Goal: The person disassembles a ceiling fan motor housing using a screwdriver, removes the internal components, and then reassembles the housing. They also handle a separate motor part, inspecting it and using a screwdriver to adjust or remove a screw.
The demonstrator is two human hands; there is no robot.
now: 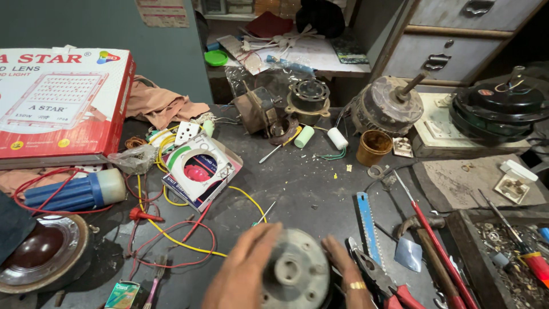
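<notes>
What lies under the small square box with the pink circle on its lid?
Under the square box run yellow wires on the dark workbench; their path beneath it is hidden, as is anything else there.

Motor housing (295, 277): dull grey cast metal, matt. Table (309, 183): dark, rough, scuffed. Saw blade (367, 226): blue painted metal. Cup (373, 147): grimy brown plastic. Box (60, 103): glossy printed cardboard. Cloth (163, 105): soft, creased.

Motor housing (294, 274) between hands, pliers (377, 280) rightward

A dark workbench (309, 189) carries a red-and-white box (60, 103), tangled wires (171, 234), a saw blade (367, 226) and old motors (386, 106).
</notes>
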